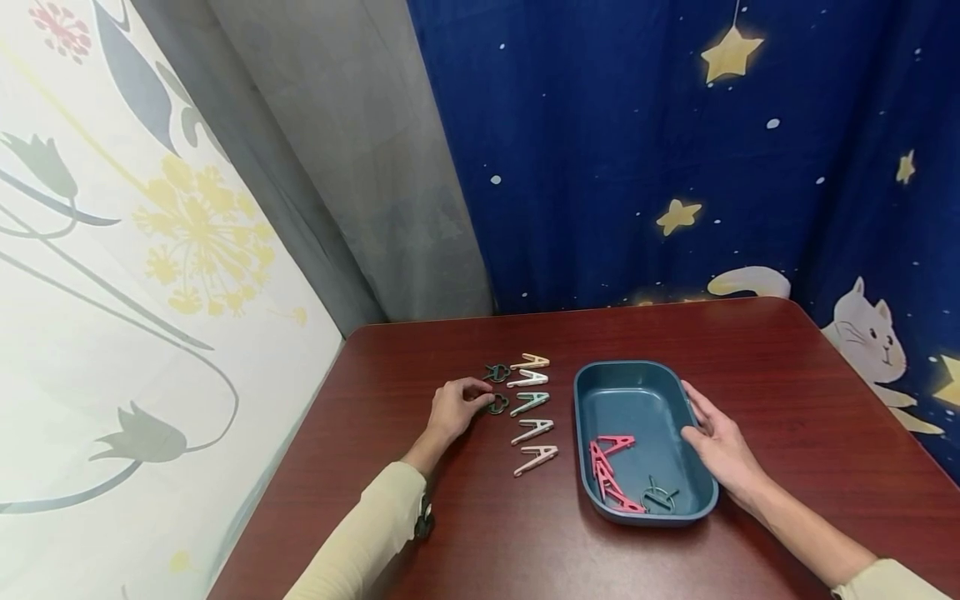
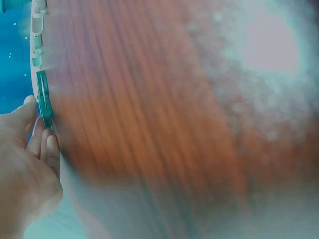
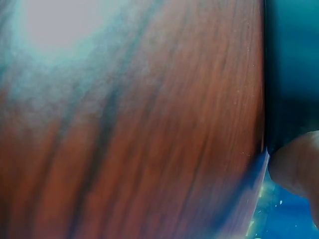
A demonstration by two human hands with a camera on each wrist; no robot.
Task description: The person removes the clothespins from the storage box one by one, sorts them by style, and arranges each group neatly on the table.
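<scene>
My left hand (image 1: pixel 452 410) pinches a dark green wire-like clip (image 1: pixel 498 404) between thumb and fingertips, low over the table. In the left wrist view that green clip (image 2: pixel 44 99) appears edge-on at the fingertips. Just beyond it lies another dark green clip (image 1: pixel 497 372). On the right side of a blue-grey tray (image 1: pixel 626 404), my right hand (image 1: pixel 722 450) grips the rim, thumb at the top edge. Inside the tray are several pink clothespins (image 1: pixel 606 475) along its left wall and a dark green clip (image 1: pixel 660 497) near the front. The right wrist view catches only a fingertip (image 3: pixel 294 164).
A column of clothespins stands between left hand and tray: yellow (image 1: pixel 531 362), white (image 1: pixel 529 378), mint green (image 1: pixel 530 403) and pale pink ones (image 1: pixel 536 458) nearer. The reddish-brown table (image 1: pixel 480 542) ends at a blue curtain (image 1: pixel 600 167) behind and a floral wall (image 1: pixel 150 333) at left.
</scene>
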